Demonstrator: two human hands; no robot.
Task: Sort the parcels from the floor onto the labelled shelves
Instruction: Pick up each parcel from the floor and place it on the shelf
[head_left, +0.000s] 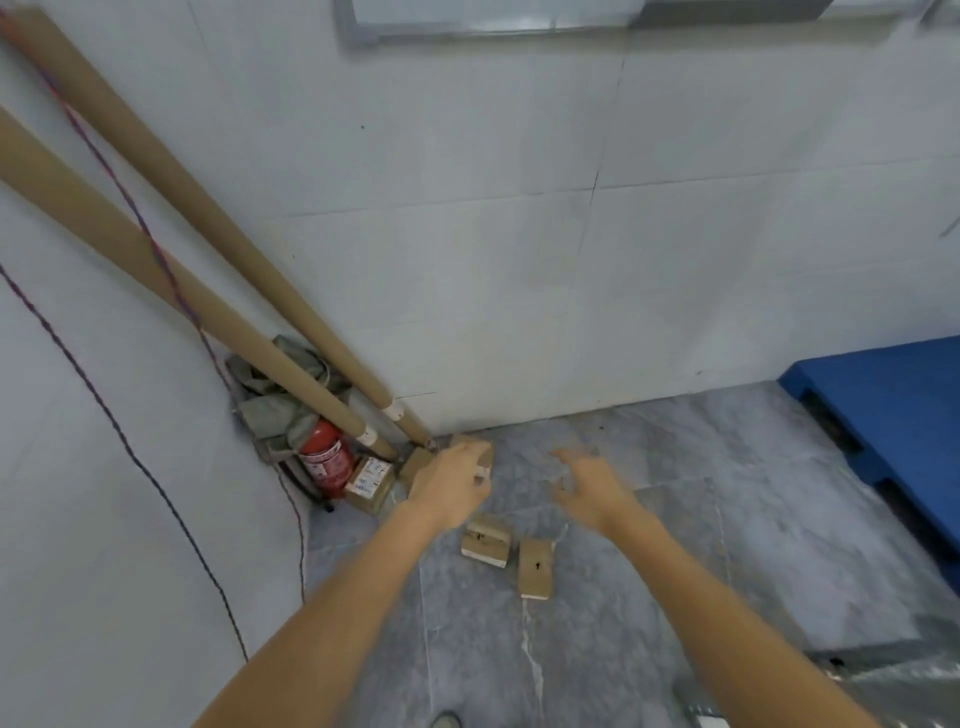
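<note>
Grey floor (701, 519) meets white wall (519, 260). At the floor's corner the left hand (451, 484) curls its fingers round a parcel (470, 446). The right hand (589, 486) hovers beside it, fingers spread. A taped parcel (485, 541) lies below.

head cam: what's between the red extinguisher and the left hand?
In the head view, a label-topped cardboard parcel lies on the floor between the fire extinguisher and the left hand, next to the brown parcel that hand grips.

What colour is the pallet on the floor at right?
Blue all over. The pallet shows best in the head view, at the right edge.
</note>
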